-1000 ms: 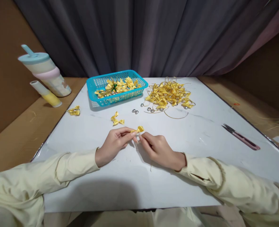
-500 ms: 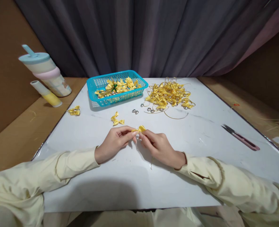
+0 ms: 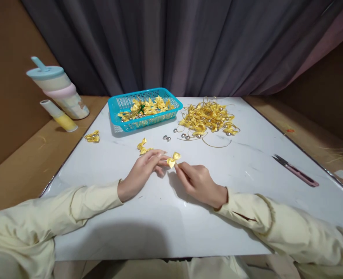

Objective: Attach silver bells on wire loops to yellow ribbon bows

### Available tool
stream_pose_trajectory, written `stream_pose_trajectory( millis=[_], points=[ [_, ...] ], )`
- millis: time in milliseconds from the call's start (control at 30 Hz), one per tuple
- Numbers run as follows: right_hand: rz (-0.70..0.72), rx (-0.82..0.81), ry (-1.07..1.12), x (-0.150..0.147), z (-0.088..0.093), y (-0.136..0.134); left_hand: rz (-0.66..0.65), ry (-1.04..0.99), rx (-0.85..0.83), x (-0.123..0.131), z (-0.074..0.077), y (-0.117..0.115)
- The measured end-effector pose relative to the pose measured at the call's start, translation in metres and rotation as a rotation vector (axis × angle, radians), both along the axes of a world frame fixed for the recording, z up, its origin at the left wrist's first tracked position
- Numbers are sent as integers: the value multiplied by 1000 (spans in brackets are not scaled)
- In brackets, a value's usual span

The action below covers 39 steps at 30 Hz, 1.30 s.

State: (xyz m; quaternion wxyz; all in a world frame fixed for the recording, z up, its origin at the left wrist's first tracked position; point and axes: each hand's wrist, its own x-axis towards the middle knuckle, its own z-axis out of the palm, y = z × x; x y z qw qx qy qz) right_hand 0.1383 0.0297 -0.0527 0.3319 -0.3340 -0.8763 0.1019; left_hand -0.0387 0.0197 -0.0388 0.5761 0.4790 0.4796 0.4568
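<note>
The right hand (image 3: pixel 199 183) is closed, thumb against fingers, on a small yellow bow (image 3: pixel 173 159) held over the middle of the worktop (image 3: pixel 218 232); the left hand (image 3: pixel 140 172) is held with fingers parted beside it, though whether the bow is touched cannot be told. Light, soft, slippery ribbon is suggested, so it would best be pinched at the knot, where no loop is crushed. Snips (image 3: pixel 297 173) are laid near the right edge; farther back lie loose bows (image 3: pixel 141 144), silver beads (image 3: pixel 168 138), then, toward the far edge, a tangled heap (image 3: pixel 206 116) and a blue basket (image 3: pixel 129 125).
</note>
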Motion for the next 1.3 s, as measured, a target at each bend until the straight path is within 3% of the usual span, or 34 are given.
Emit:
stream_pose_trajectory(
  millis=[167, 333, 533, 767, 967, 1133, 1300],
  points=[
    [36, 32, -77, -1, 0, -1, -82, 140, 67, 2, 3, -5],
    [64, 88, -138, -1, -1, -1, -40, 151, 22, 4, 6, -7],
    [108, 138, -159, -1, 0, -1, -52, 237, 80, 4, 8, -9],
    [123, 171, -186, 0, -2, -3, -66, 325, 317, 1, 3, -10],
    [121, 137, -185, -3, -3, -4, -53, 382, 384, 0, 3, -10],
    [86, 33, -188, -4, -1, -2, -3, 349, 346, 1, 6, -7],
    [79, 29, -240, -3, 0, -2, -15, 338, 256, 2, 5, -6]
  ],
)
